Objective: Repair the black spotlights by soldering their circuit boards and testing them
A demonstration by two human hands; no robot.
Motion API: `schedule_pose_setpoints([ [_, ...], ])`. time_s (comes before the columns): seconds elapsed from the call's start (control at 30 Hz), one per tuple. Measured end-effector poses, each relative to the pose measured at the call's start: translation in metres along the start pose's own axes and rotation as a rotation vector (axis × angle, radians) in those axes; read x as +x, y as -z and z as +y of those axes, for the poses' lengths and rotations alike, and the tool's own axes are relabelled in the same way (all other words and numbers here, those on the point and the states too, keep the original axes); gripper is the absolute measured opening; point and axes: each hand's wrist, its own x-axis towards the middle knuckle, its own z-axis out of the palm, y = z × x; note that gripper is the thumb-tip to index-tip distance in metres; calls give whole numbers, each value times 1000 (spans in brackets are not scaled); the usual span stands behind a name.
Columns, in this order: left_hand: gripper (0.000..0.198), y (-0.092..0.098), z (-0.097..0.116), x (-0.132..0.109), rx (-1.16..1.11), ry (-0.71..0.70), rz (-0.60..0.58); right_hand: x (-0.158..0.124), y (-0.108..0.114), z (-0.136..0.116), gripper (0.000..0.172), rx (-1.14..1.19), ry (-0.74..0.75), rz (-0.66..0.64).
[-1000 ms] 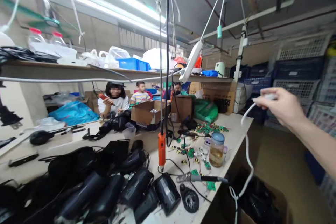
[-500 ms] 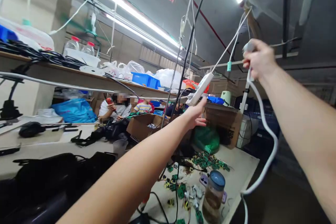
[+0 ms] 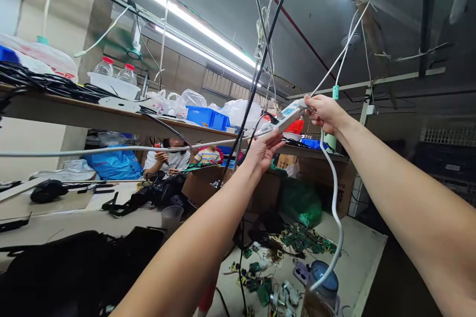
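Note:
A white power strip (image 3: 287, 115) hangs tilted from a cord in front of me, its right end higher. My left hand (image 3: 263, 151) grips its lower left end from beneath, fingers closed around it. At the upper right end, my right hand (image 3: 323, 111) is closed on a pale plug (image 3: 302, 104) and presses it against the strip; whether the pins are fully in is hidden by my fingers. From the right hand a thick white cable (image 3: 336, 208) loops down past the table. A black plug (image 3: 274, 120) sits in the strip near my left hand.
Black cords (image 3: 256, 79) hang close to the left hand. Below, the table holds green circuit boards (image 3: 307, 238), a lidded jar (image 3: 324, 277) and a purple phone (image 3: 300, 271). Blue bins (image 3: 208, 117) stand on the shelf. A person (image 3: 167, 161) sits behind the table.
My right hand has brought the plug left and down to the strip's upper end. My left hand, open beside the strip before, has closed on its lower end.

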Motion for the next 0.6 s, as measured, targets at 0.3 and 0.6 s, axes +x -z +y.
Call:
schedule_pose_setpoints([
  [0.3, 58, -3, 15, -5, 103, -274, -72, 1, -14, -14, 38, 12, -4, 84],
  [0.6, 61, -2, 13, -3, 174, -376, -106, 1, -24, -21, 38, -37, -46, 210],
])
